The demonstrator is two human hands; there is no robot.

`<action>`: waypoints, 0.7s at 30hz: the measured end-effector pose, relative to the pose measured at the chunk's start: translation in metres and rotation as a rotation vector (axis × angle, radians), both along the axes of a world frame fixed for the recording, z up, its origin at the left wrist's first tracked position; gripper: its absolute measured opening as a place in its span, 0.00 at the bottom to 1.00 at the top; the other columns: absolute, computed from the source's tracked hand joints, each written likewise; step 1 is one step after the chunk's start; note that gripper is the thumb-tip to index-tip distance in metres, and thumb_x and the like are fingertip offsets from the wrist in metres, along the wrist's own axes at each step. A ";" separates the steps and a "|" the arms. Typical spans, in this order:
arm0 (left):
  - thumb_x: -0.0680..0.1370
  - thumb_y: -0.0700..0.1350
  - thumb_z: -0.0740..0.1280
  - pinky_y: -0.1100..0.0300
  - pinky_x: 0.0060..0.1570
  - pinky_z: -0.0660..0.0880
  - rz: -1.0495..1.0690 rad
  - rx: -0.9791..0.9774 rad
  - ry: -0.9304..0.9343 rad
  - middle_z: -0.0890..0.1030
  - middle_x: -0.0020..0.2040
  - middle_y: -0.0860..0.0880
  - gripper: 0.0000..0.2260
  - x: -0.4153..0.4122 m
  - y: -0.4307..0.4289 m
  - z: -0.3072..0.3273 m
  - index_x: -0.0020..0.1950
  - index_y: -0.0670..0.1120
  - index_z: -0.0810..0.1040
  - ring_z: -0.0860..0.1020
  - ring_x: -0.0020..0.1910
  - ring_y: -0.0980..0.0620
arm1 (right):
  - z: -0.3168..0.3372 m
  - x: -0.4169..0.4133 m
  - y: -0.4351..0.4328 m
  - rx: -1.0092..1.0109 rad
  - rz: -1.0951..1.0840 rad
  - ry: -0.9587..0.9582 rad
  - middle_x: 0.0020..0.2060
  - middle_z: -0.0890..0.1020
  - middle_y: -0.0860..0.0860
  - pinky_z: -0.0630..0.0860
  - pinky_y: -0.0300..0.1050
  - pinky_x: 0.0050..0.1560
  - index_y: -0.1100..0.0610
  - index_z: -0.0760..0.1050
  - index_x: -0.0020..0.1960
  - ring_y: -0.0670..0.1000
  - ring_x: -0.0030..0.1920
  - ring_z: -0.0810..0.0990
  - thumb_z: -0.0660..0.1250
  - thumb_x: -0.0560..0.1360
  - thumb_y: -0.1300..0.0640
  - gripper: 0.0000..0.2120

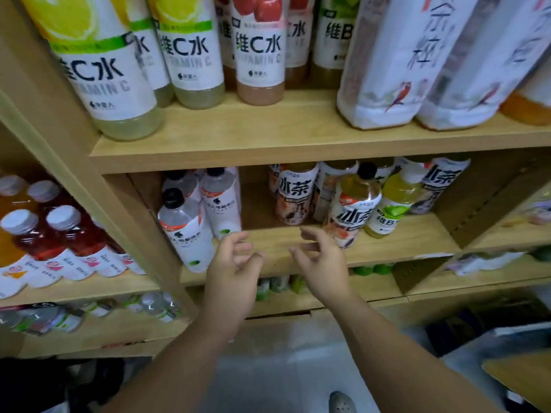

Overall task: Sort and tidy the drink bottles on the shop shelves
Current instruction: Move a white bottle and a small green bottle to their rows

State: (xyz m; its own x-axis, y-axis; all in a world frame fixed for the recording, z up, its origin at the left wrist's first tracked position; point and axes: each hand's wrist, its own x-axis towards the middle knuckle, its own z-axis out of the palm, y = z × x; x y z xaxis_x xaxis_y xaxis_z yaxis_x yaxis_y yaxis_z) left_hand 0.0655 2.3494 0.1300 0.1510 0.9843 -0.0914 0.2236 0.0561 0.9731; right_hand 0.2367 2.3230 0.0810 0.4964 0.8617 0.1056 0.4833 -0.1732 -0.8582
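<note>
Two hands: the left hand (235,263) and right hand (322,260) hover side by side at the front edge of the middle wooden shelf (396,242), fingers loosely curled and spread, holding nothing.
Left of hands: clear plastic bottles with black caps and white labels (186,231) stand on that shelf, the nearest just beside the left hand.
Right of hands: an amber tea bottle with a black cap (353,210) stands near the front, a pale green bottle with a white cap (393,207) just to its right, more tea bottles behind.
Upper shelf (298,135): yellow vitamin drink bottles (107,70), a pink drink bottle (259,49), and tall white-wrapped bottles (384,61) at right.
Far-left bay: red drink bottles with white caps (68,234).
</note>
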 end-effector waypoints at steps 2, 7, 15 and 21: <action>0.80 0.42 0.70 0.68 0.45 0.72 -0.064 -0.006 0.004 0.81 0.55 0.56 0.13 0.037 -0.005 0.001 0.60 0.57 0.75 0.80 0.48 0.63 | 0.005 0.045 -0.015 0.038 -0.104 0.018 0.52 0.83 0.44 0.80 0.47 0.53 0.50 0.79 0.61 0.40 0.49 0.80 0.74 0.76 0.55 0.14; 0.80 0.41 0.70 0.73 0.46 0.73 -0.208 -0.025 -0.037 0.81 0.55 0.56 0.12 0.142 -0.025 0.005 0.57 0.58 0.77 0.81 0.49 0.64 | 0.027 0.148 -0.037 0.165 -0.260 0.001 0.41 0.80 0.49 0.73 0.41 0.44 0.52 0.77 0.47 0.43 0.41 0.78 0.73 0.77 0.57 0.05; 0.81 0.45 0.68 0.63 0.66 0.69 -0.325 -0.035 0.052 0.73 0.64 0.66 0.22 0.250 -0.033 -0.016 0.71 0.62 0.67 0.73 0.59 0.71 | 0.030 0.246 -0.030 0.080 -0.029 -0.042 0.53 0.79 0.51 0.78 0.50 0.55 0.51 0.74 0.62 0.51 0.55 0.80 0.72 0.77 0.47 0.17; 0.73 0.50 0.72 0.55 0.68 0.71 -0.292 -0.027 0.190 0.74 0.67 0.60 0.32 0.287 -0.026 -0.028 0.73 0.63 0.62 0.73 0.68 0.58 | 0.060 0.263 -0.010 0.023 0.245 -0.040 0.53 0.80 0.44 0.73 0.30 0.45 0.50 0.65 0.78 0.39 0.47 0.78 0.71 0.79 0.52 0.30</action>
